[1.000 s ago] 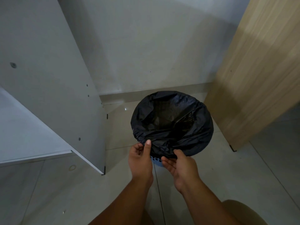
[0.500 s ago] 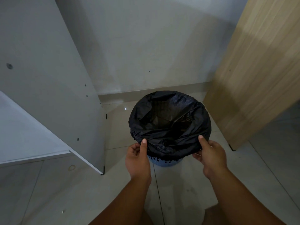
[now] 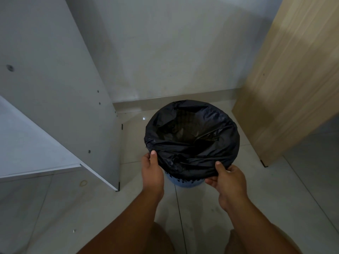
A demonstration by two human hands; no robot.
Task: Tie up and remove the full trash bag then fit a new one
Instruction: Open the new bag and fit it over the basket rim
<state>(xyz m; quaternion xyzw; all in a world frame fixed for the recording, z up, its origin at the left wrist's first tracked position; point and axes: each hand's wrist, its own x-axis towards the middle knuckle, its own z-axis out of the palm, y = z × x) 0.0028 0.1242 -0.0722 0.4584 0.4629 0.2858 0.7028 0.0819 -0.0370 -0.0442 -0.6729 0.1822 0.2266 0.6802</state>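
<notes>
A black trash bag (image 3: pixel 192 143) lines a small blue bin (image 3: pixel 183 183) that stands on the tiled floor. The bag's top is folded down over the bin's rim, and its inside looks dark and hollow. My left hand (image 3: pixel 152 171) grips the bag's folded edge at the near left, thumb on top of the plastic. On the near right, my right hand (image 3: pixel 228 180) pinches the same edge, its thumb pressed on the fold. Only a strip of the blue bin shows below the bag, between my hands.
A white cabinet panel (image 3: pixel 55 88) stands close on the left, its corner near my left hand. A light wooden panel (image 3: pixel 289 85) stands on the right. A grey wall (image 3: pixel 174 52) with a skirting closes the back. A rubber band (image 3: pixel 83 183) lies on the floor.
My right hand moved from the bag's front edge out to the right, then settled at the near right of the rim. My left hand kept its grip at the near left.
</notes>
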